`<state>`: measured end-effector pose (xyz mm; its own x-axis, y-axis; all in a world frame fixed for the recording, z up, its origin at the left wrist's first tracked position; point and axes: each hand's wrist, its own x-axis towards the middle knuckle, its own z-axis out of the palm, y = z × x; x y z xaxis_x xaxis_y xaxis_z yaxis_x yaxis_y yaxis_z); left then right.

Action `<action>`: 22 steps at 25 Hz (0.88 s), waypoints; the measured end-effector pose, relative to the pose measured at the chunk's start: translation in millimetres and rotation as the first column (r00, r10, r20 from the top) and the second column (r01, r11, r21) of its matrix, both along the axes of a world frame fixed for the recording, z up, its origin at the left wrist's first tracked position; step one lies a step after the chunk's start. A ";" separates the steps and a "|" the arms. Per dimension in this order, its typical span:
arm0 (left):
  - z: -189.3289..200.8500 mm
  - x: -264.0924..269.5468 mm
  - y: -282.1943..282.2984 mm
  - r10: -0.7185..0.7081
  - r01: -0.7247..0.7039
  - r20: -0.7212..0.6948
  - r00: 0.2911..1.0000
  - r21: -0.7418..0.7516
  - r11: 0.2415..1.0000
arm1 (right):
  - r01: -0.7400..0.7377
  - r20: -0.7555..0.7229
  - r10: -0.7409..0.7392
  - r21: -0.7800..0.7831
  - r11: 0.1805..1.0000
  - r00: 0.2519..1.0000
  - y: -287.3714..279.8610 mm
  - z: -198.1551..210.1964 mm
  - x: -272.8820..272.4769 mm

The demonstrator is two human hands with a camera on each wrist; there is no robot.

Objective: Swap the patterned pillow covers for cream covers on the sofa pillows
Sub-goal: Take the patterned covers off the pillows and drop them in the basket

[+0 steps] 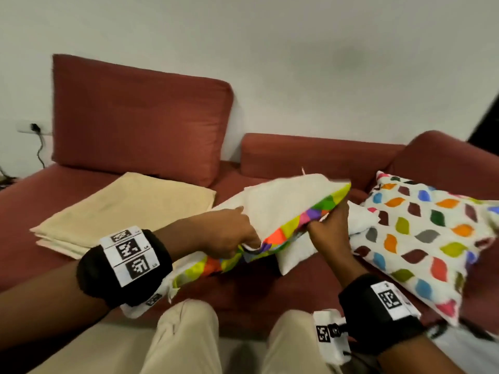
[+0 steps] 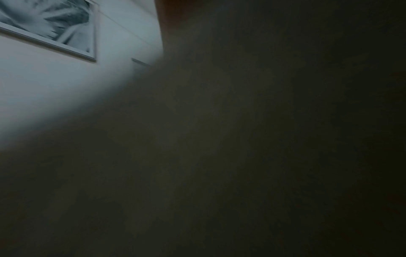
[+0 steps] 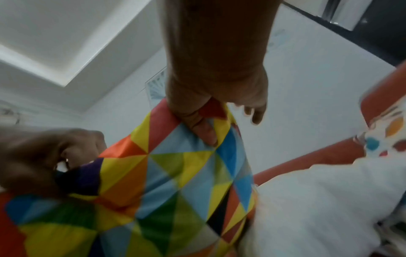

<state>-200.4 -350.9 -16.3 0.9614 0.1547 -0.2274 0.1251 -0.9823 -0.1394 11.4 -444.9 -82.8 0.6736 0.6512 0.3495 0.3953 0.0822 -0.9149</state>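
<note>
Above the red fabric sofa (image 1: 243,287), my left hand (image 1: 229,236) and right hand (image 1: 328,228) each pinch the multicoloured triangle-patterned cover (image 1: 291,225), spreading its opening to free the white pillow (image 1: 283,201).

Leaning upright against the pale wall (image 1: 297,49) at the upper left of the head view, a big red back cushion (image 1: 140,117). Spreading across the middle of the frame, a red sofa (image 1: 256,292), with a low backrest (image 1: 310,152) running toward a rounded armrest (image 1: 445,155) at the right. Sitting at the far left edge, a wall socket (image 1: 29,128), with a dark cable (image 1: 40,152) trailing down from it. Hanging at the upper left of the left wrist view, a framed picture (image 2: 50,26), blurred. Showing at the upper left of the right wrist view, a recessed ceiling panel (image 3: 54,43), with a vent grille (image 3: 157,87) near centre.
</note>
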 end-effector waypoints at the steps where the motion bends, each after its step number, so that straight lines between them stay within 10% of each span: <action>1: -4.4 3.1 -16.9 -0.005 0.016 -0.118 0.993 0.091 0.996 | -0.001 0.153 0.000 0.006 1.000 0.988 -21.8 -3.8 -1.2; 3: -19.4 -0.7 -41.9 -0.020 0.062 -0.232 0.972 0.174 0.983 | -0.066 0.251 0.078 -0.058 0.996 0.965 -56.5 -9.5 4.3; 8: -64.0 -42.2 -53.0 -0.007 0.023 -0.359 0.933 0.040 0.999 | -0.289 -0.174 0.256 -0.197 0.937 0.951 -87.3 -4.1 14.5; 11: -64.8 -40.2 -53.8 0.056 -0.089 -0.177 0.983 -0.182 0.979 | -0.250 0.163 0.421 -0.599 0.760 0.892 -85.0 -33.0 -1.8; 15: -65.9 8.0 -50.8 0.113 -0.045 0.224 0.968 -0.290 0.956 | -0.209 0.102 0.351 -0.640 0.740 0.931 -77.3 -57.7 1.3; 22: -119.2 92.6 -49.0 0.423 -0.285 0.133 0.896 -0.559 0.779 | -0.330 -0.115 0.372 -0.737 0.589 0.921 -62.6 -51.8 29.5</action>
